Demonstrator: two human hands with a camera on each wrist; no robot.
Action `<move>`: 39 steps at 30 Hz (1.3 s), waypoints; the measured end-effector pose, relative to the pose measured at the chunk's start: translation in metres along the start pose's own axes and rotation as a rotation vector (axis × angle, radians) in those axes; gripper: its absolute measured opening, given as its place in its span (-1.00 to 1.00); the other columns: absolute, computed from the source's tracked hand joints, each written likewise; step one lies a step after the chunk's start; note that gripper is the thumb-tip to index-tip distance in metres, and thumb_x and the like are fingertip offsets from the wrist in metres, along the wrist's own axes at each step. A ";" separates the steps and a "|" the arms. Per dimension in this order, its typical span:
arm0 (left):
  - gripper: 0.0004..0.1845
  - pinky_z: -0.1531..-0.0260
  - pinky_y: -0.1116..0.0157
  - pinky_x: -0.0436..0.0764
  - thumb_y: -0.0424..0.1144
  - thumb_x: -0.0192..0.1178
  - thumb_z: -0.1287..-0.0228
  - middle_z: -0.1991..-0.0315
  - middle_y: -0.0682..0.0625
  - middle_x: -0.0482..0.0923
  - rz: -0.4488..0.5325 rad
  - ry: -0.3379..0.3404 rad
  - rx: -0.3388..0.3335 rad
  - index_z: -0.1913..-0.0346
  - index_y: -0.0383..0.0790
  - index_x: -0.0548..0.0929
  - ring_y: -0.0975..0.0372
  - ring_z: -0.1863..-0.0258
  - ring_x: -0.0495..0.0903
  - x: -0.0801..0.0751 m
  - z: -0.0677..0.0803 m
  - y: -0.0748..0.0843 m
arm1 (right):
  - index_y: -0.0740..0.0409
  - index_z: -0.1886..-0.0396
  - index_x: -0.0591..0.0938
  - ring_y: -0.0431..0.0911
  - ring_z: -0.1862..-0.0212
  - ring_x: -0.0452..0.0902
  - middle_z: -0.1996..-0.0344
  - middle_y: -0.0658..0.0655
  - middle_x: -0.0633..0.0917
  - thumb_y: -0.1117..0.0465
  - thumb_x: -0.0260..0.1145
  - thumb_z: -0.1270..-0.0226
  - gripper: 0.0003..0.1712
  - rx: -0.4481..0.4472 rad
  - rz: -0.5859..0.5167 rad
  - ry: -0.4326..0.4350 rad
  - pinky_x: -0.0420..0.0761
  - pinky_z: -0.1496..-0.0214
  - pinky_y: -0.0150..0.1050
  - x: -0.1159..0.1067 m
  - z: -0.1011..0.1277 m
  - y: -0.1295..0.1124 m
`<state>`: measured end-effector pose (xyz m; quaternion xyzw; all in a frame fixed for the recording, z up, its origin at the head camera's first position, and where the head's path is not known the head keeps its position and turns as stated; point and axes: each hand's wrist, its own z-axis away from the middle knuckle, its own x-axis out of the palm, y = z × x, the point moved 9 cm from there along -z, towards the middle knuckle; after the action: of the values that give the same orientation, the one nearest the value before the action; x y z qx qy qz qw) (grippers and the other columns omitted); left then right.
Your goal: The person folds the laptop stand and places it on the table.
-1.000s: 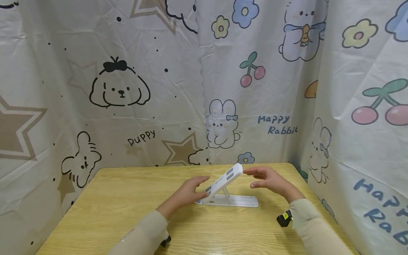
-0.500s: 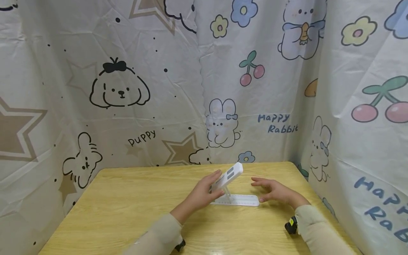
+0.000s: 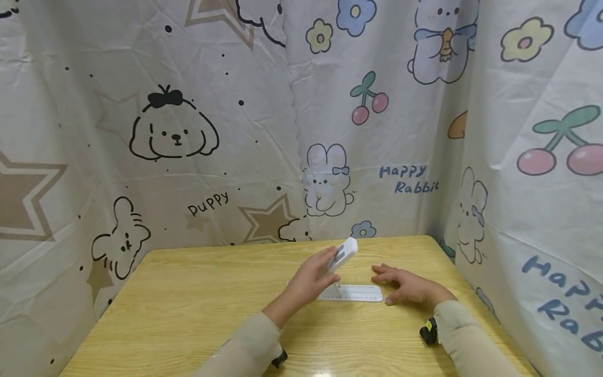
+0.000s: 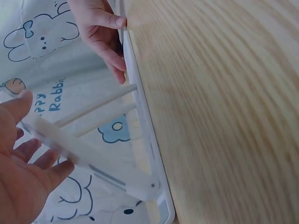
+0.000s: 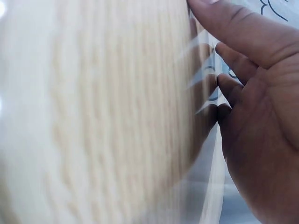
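Observation:
A white folding stand point(image 3: 350, 293) lies with its long flat base on the table, its tilted upper panel point(image 3: 347, 250) raised toward the right. Grey pads line the panel's face. Two thin struts point(image 4: 96, 107) prop the panel up from the base in the left wrist view. My left hand point(image 3: 308, 280) holds the panel by its edges, thumb on the near side and fingers on the far side, covering its lower part. My right hand point(image 3: 412, 287) rests low at the right end of the base, fingers spread and loosely bent, fingertips close to the tabletop.
The wooden table point(image 3: 188, 303) reaches back to a curtain point(image 3: 264, 131) printed with cartoon animals. More curtain point(image 3: 542, 220) hangs along the right side. A small black camera point(image 3: 428, 331) is strapped at the right wrist, and another point(image 3: 280, 359) at the left.
My left hand has moved right and up along the panel, from its lower end toward the raised end. My right hand has dropped from the panel's top to beside the base's right end.

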<state>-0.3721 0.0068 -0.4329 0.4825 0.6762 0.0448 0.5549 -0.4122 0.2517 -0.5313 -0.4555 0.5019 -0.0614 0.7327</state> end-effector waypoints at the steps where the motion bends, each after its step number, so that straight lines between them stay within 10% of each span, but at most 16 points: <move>1: -0.26 -0.38 -0.01 0.47 -0.17 0.35 -0.37 -0.53 -0.04 0.31 0.003 0.006 -0.009 -0.55 -0.14 0.33 0.00 -0.44 0.41 0.001 -0.001 0.000 | 0.09 -0.37 0.58 0.35 -0.62 -0.29 -0.62 0.22 0.13 0.09 0.54 -0.17 -0.27 -0.003 -0.005 0.004 -0.32 -0.51 0.49 -0.001 0.001 0.000; 20: -0.39 -0.34 0.06 0.53 -0.35 0.30 -0.38 -0.46 0.05 0.43 0.113 0.051 0.049 -0.46 0.00 0.48 0.05 -0.39 0.48 -0.002 -0.007 -0.011 | -0.10 -0.05 0.75 0.37 -0.62 -0.23 -0.55 0.22 0.31 0.10 0.57 -0.16 -0.58 -0.006 -0.051 0.085 -0.35 -0.52 0.48 0.008 0.002 -0.002; 30: -0.40 -0.36 0.07 0.50 -0.36 0.27 -0.39 -0.49 0.05 0.38 0.243 -0.044 0.022 -0.45 0.06 0.49 0.10 -0.45 0.39 -0.009 -0.013 -0.025 | -0.11 -0.12 0.75 0.35 -0.62 -0.21 -0.56 0.23 0.30 -0.02 0.57 -0.15 -0.50 0.005 0.080 0.079 -0.23 -0.52 0.49 0.018 0.002 -0.025; 39: -0.43 -0.36 0.05 0.51 -0.24 0.26 -0.46 -0.45 -0.02 0.44 0.137 -0.066 -0.028 -0.48 -0.08 0.45 0.05 -0.40 0.46 -0.016 -0.015 -0.015 | 0.10 -0.29 0.65 0.37 -0.62 -0.26 -0.58 0.24 0.23 0.07 0.55 -0.15 -0.33 -0.030 0.091 0.005 -0.37 -0.52 0.47 0.015 -0.006 -0.025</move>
<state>-0.3941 -0.0053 -0.4247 0.5210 0.6222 0.0763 0.5793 -0.4007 0.2256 -0.5236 -0.4430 0.5249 -0.0214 0.7265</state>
